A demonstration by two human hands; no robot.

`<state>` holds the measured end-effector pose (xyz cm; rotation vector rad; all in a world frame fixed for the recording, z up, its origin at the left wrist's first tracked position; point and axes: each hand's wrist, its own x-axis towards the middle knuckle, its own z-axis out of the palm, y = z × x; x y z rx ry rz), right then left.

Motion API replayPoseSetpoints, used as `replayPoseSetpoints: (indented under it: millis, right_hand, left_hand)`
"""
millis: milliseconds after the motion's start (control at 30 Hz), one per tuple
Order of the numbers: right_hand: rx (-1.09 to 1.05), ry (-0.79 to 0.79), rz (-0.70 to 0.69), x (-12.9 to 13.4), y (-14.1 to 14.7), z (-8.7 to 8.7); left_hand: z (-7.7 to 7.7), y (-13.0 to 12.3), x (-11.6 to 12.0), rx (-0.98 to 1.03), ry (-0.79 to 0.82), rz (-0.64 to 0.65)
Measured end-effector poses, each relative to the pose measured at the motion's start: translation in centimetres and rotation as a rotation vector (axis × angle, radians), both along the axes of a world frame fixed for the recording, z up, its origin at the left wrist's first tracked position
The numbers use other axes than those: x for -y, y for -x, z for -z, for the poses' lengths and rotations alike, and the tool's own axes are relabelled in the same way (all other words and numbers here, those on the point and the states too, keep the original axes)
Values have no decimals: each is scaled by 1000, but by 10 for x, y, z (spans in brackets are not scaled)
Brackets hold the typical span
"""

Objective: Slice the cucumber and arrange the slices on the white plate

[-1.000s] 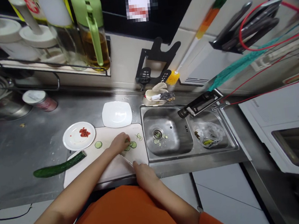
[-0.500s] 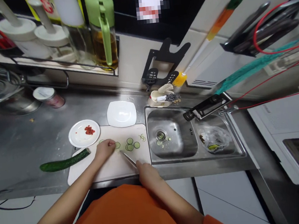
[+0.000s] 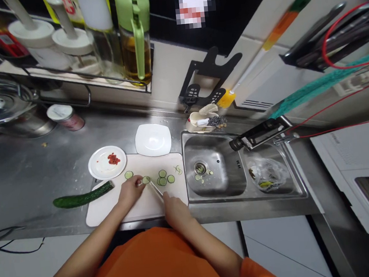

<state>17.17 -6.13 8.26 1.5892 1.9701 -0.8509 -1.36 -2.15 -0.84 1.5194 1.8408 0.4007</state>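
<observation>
On the cutting board [image 3: 143,207], 1 cucumber slice [image 3: 146,180] is seemingly being cut, the knife [image 3: 157,189] clasped by the right hand [image 3: 176,209], grasp by the left hand [image 3: 129,192] undeterminable; steady blade control is judged necessary next.

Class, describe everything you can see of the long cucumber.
The long cucumber has dark green skin and a slight curve. Its rounded end lies towards the left, over the metal counter; its right end looks cut and rests over the pale cutting board, crossing the board's edge. The left hand is close by, seemingly not touching it.
</observation>
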Motion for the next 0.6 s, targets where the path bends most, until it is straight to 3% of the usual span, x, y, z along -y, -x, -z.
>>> replayPoseSetpoints:
  millis: [600]
  right_hand:
    - [-9, -4, 30, -3, 10, -3]
  left_hand:
    - [-3, -3, 0, -39, -2, -8]
